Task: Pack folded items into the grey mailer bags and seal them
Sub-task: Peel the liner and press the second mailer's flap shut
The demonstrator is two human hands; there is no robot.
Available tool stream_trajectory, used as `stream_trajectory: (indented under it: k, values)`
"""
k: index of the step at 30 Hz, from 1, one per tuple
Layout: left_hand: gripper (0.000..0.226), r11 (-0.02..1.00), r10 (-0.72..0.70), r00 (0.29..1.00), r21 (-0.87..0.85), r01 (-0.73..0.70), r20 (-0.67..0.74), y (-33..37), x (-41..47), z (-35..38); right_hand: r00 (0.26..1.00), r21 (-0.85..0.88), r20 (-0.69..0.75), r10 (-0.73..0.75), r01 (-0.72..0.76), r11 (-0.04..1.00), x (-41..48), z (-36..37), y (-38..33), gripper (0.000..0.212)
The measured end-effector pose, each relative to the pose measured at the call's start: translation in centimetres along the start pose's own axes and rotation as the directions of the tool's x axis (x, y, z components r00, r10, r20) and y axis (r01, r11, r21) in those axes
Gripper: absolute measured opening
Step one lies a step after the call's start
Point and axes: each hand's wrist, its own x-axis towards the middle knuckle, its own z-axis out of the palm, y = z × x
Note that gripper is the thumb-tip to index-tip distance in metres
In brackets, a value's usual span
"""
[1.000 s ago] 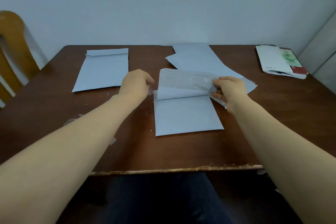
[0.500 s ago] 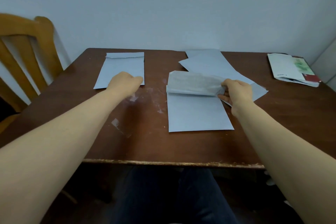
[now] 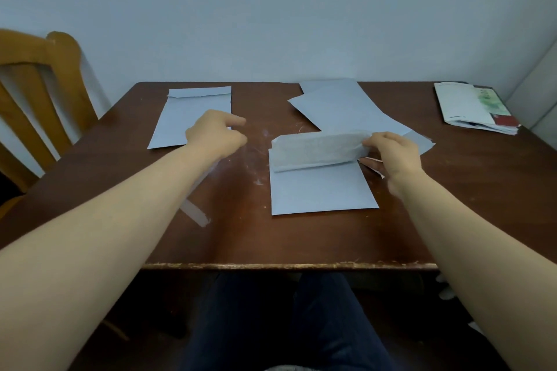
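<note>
On a brown table [image 3: 301, 238], the centre grey mailer [image 3: 319, 187] has its top flap [image 3: 316, 149] still pinched back by the right hand [image 3: 391, 153], while the left hand [image 3: 217, 135], loosely curled w/ nothing held, has been pulled off leftward twd the sealed mailer [image 3: 193, 117], so sealing is judged unfinished.

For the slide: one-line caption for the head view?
Right hand folds the grey mailer bag flap over; left hand hovers beside a sealed mailer.
</note>
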Motion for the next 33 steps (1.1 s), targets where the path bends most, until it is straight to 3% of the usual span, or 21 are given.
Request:
stream_trajectory:
  k: [3, 6, 10, 15, 21, 33]
  values:
    - [0.022, 0.972, -0.013, 0.996, -0.234, 0.032, 0.083, 1.4, -0.6, 1.7, 1.0, -0.049, 0.001, -0.024, 0.024, 0.999, 0.0, -0.8, 0.4, 0.014]
    - [0.025, 0.961, -0.069, 0.981, -0.252, 0.115, 0.183, 2.6, -0.5, 2.5, 0.998, -0.08, 0.001, -0.066, 0.066, 0.995, 0.2, -1.4, 0.4, 0.013]
    - [0.036, 0.955, 0.113, 0.921, -0.298, 0.003, 0.372, 2.9, -0.4, 3.0, 0.992, -0.12, 0.021, -0.12, 0.122, 0.985, 0.8, -1.3, -0.7, 0.01]
    - [0.008, 0.88, 0.058, 0.97, -0.471, 0.061, 0.234, 3.3, 2.1, 3.6, 0.985, -0.1, 0.035, -0.168, 0.17, 0.98, 2.6, -0.3, -3.0, 0.011]
    - [0.009, 0.73, 0.001, 0.979, -0.669, 0.139, 0.204, 4.8, 7.3, 3.5, 0.986, -0.133, 0.073, -0.15, 0.158, 0.978, 7.2, 1.7, -5.6, 0.01]
    - [0.015, 0.802, -0.027, 0.976, -0.578, 0.15, 0.216, 4.5, 16.0, 7.5, 0.992, -0.151, 0.127, -0.025, 0.044, 0.988, 16.2, 5.6, -5.6, 0.012]
